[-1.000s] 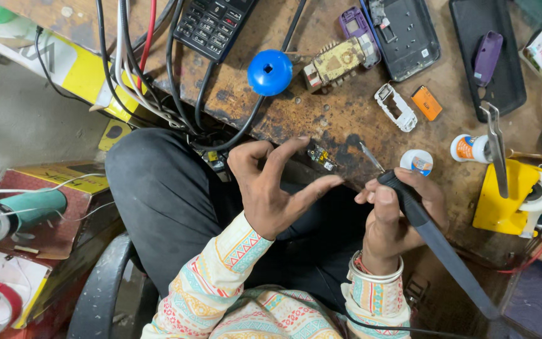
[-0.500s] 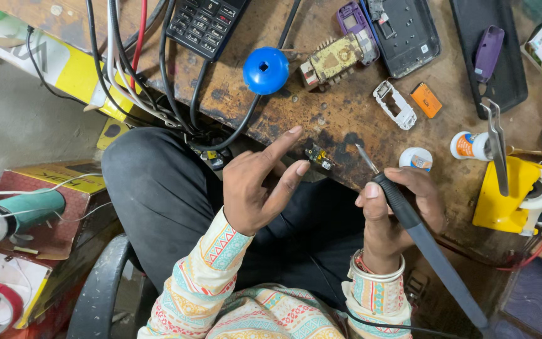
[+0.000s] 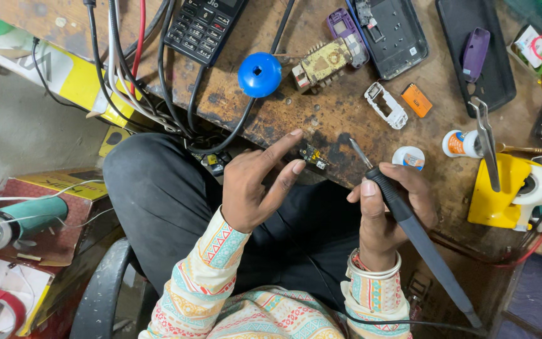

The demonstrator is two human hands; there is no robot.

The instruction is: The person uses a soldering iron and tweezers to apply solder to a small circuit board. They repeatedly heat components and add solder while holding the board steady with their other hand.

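Nearest me, my right hand [image 3: 387,210] closes its fingers [image 3: 369,188] around the black handle of a soldering iron [image 3: 409,226], gripped like a pen; the metal tip points up and left, ending just short of a small circuit board [image 3: 313,155]. The handle runs down and right past my wrist. My left hand [image 3: 255,182] holds nothing: its fingers [image 3: 281,142] are spread loosely, with the index extended toward the small circuit board and the middle fingertip just beside it. Whether a fingertip touches the board I cannot tell. The board lies at the near edge of the worn wooden surface [image 3: 283,113], between my two hands.

Right of the iron's tip sit a small round tin [image 3: 408,157] and a small white bottle [image 3: 461,144]; further right, a yellow stand [image 3: 495,194] carries a pair of tweezers [image 3: 487,142]. Beyond the board lie a blue round knob [image 3: 259,74], a bare yellowed circuit assembly [image 3: 321,63], a white phone frame [image 3: 384,105] and an orange battery [image 3: 416,100]. Farthest away rest a black keypad phone [image 3: 203,25], a bundle of cables [image 3: 127,69] and a dark phone back cover [image 3: 396,28].
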